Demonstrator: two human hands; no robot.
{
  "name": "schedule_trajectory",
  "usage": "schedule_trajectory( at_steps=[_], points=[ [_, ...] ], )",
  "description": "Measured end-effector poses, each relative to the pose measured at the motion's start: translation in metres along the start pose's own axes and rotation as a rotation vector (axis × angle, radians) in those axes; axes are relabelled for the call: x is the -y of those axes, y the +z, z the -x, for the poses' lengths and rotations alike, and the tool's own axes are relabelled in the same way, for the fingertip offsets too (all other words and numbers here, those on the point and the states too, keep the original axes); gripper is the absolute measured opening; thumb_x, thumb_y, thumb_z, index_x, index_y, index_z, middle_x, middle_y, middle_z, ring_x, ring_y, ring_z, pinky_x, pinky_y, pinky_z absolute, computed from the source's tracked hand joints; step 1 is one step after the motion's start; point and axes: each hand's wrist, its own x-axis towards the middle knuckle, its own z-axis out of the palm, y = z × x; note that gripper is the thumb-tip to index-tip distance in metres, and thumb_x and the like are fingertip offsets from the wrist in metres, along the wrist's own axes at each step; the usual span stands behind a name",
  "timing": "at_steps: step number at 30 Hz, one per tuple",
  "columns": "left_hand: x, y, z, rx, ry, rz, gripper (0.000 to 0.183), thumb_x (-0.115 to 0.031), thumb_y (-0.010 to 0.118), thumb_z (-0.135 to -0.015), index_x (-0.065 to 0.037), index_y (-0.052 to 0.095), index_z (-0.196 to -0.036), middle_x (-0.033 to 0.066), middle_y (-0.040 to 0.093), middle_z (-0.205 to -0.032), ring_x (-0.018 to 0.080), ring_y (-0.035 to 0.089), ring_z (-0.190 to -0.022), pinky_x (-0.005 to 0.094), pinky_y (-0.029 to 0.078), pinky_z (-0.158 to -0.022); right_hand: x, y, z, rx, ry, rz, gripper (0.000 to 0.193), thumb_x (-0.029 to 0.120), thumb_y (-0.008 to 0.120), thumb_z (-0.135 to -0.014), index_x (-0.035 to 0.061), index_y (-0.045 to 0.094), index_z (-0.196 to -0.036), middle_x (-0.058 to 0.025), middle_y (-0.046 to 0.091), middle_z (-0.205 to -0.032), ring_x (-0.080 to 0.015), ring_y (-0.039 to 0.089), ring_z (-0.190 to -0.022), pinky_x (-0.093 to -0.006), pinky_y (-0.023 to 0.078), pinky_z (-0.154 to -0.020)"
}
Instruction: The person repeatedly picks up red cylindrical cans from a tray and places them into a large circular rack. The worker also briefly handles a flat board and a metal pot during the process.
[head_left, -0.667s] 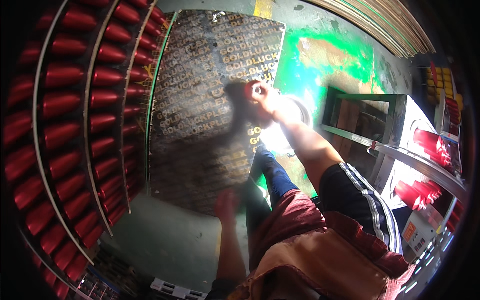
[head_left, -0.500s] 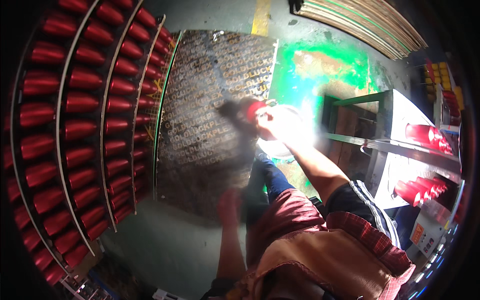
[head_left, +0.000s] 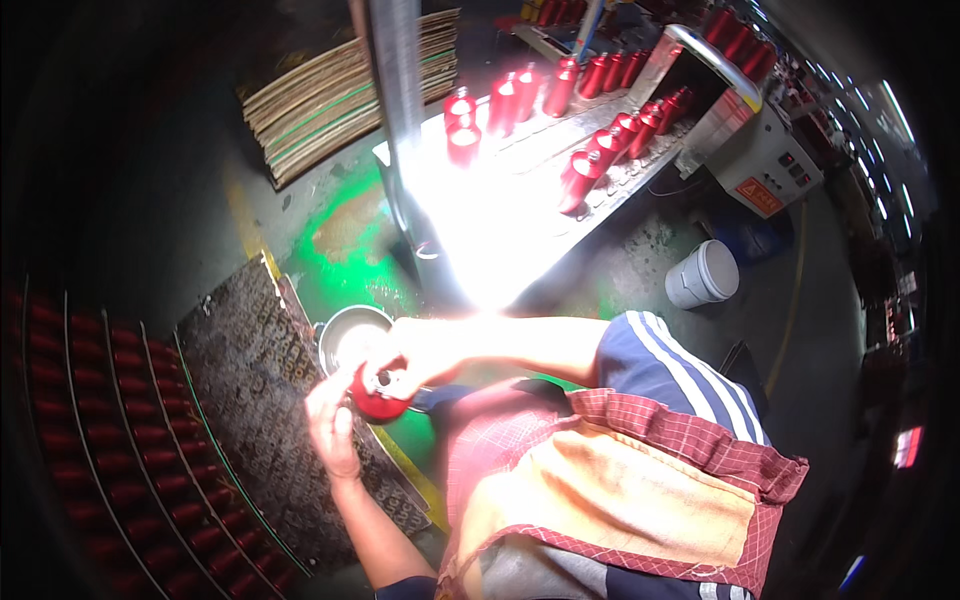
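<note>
In front of me a red metal bottle (head_left: 380, 408) is tilted with its narrow mouth toward me. My right hand (head_left: 408, 358) is closed around it near the shoulder. Beside it, my left hand (head_left: 335, 430) has its fingers stretched out and the thumb apart. Its fingertips reach the bottle's left side; whether they touch it is hard to tell. Just beyond both hands stands a round pale bucket (head_left: 328, 345), its inside partly washed out by glare.
A printed dark board (head_left: 240, 330) lies at left, beside racks of red bottles (head_left: 125, 435). Several red bottles (head_left: 580, 180) stand on a brightly lit conveyor (head_left: 590, 215) ahead. Stacked boards (head_left: 330, 100), a lidded white bucket (head_left: 700, 275) and a control box (head_left: 765, 160) are farther off.
My view has swung right, toward the conveyor. My left hand has come up from low beside me to the bottle, which my right hand still holds, now near the bucket.
</note>
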Motion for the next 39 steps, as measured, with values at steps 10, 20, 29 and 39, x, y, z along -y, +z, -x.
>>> schedule_trajectory(
  at_steps=[10, 20, 29, 39],
  points=[
    [-0.011, 0.108, -0.053, 0.502, 0.131, -0.175, 0.102, -0.029, 0.092, -0.054, -0.001, 0.046, -0.141, 0.0196, 0.053, -0.136, 0.0344, 0.054, -0.125, 0.0421, 0.044, -0.105, -0.07, -0.013, 0.084, -0.286, 0.083, -0.038, 0.026, 0.024, 0.072, -0.084, 0.0097, 0.072, -0.106, -0.0061, 0.064, -0.073, -0.014, 0.055, -0.063, -0.0308, 0.049, -0.064],
    [-0.034, 0.168, -0.204, 0.171, 0.137, -0.204, 0.077, -0.016, 0.085, -0.064, 0.0, 0.054, -0.133, 0.0114, 0.056, -0.123, 0.0255, 0.055, -0.116, 0.0372, 0.044, -0.103, -0.069, -0.144, 0.163, -0.903, -0.139, -0.641, 0.023, -0.003, 0.061, -0.092, -0.0054, 0.061, -0.114, 0.0021, 0.053, -0.065, -0.0017, 0.042, -0.045, -0.0185, 0.033, -0.043],
    [0.025, 0.253, -0.328, 0.022, 0.044, -0.396, 0.078, -0.029, 0.086, -0.061, -0.002, 0.055, -0.129, 0.0168, 0.052, -0.126, 0.0322, 0.054, -0.118, 0.0389, 0.045, -0.102, -0.126, -0.3, 0.09, -1.087, -0.259, -0.337, 0.018, 0.004, 0.062, -0.09, 0.0001, 0.065, -0.107, 0.0024, 0.052, -0.058, -0.0044, 0.046, -0.046, -0.0217, 0.035, -0.043],
    [0.057, 0.269, -0.302, 0.065, -0.114, -0.417, 0.09, -0.035, 0.089, -0.066, 0.0, 0.047, -0.137, 0.0207, 0.048, -0.135, 0.0338, 0.048, -0.128, 0.0408, 0.04, -0.108, -0.272, -0.31, 0.026, -1.176, -0.014, -0.306, 0.017, 0.005, 0.059, -0.092, 0.001, 0.065, -0.106, 0.0021, 0.055, -0.061, -0.0046, 0.048, -0.047, -0.0211, 0.035, -0.042]
  ],
)
